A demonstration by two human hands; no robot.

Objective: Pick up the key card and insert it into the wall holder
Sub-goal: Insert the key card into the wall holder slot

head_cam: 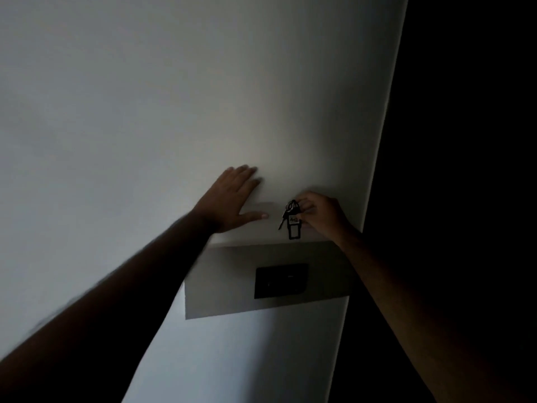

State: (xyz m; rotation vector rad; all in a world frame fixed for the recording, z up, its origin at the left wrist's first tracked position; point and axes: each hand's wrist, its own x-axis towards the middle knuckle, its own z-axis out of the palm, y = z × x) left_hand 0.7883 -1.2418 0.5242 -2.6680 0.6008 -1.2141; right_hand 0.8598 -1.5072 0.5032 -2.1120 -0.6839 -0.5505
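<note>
Two bare arms reach up and forward in the head view toward a pale wall (145, 97) in dim light. The left hand (232, 196) lies flat against the wall, fingers spread and thumb pointing right, its grip open and empty. The right hand (322, 213) is curled, its grip pinched on the key card (294, 225), a dark tag with a ring of keys (290, 209), held against the wall just above a recessed grey panel (220, 286) bearing a dark rectangular wall holder (281, 280).
</note>
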